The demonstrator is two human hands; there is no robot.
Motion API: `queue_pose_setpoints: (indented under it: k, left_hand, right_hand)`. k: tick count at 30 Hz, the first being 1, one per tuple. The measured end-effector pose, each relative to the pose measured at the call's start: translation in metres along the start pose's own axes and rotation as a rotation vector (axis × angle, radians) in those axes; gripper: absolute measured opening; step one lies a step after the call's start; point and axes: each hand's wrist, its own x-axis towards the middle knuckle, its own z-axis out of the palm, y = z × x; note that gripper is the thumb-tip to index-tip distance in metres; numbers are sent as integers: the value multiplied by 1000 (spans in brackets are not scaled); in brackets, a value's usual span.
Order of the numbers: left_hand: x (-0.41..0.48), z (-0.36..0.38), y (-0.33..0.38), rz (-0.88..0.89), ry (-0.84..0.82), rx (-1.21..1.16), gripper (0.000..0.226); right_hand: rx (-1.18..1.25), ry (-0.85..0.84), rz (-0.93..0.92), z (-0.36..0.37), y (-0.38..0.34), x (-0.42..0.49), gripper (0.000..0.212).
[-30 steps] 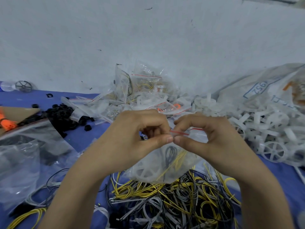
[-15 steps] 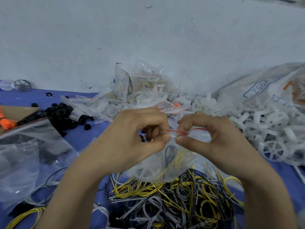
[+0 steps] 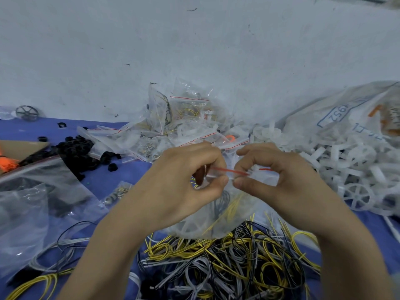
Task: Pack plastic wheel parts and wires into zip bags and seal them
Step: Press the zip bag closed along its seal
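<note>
A clear zip bag (image 3: pixel 225 215) with a red seal line hangs between my hands above the wire heap; inside it I see a white wheel and coiled black and yellow wires. My left hand (image 3: pixel 184 187) pinches the left part of the red zip strip between thumb and fingers. My right hand (image 3: pixel 279 180) pinches the strip just to the right of it. Loose yellow, black and grey wires (image 3: pixel 227 263) lie in a tangle below. White plastic wheels (image 3: pixel 355 174) are piled at the right.
Filled zip bags (image 3: pixel 179 126) are heaped against the white wall. Black rings (image 3: pixel 80 152) lie at the left beside a large clear bag (image 3: pixel 36 204). A printed sack (image 3: pixel 346 113) sits at the far right. Blue cloth (image 3: pixel 112 178) covers the table.
My hands have drawn slightly apart along the zip strip, so more of the red line shows between the fingertips. The bag stays in the same place.
</note>
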Motion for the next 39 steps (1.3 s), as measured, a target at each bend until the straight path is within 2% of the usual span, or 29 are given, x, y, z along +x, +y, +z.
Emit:
queue_pose_setpoints:
  k: [13,21,26,32,39]
  left_hand:
    - [1,3,-2,7,-17,-8,9]
    - [1,0,-7,-13,17,0,9]
    - [1,2,-6,-1,14,11,7]
    - [2,2,-3,15,19,21,7]
    - [2,2,-3,-31,25,2,7]
  right_hand:
    - [0,9,-58,5,0,1,10]
    - [-19,60,-30,2,4,2,14]
    - [-37,22,-83,6,0,3,5]
    - [42,21,-16,3,2,1,4]
    - [13,30,-7,2,5,2,11]
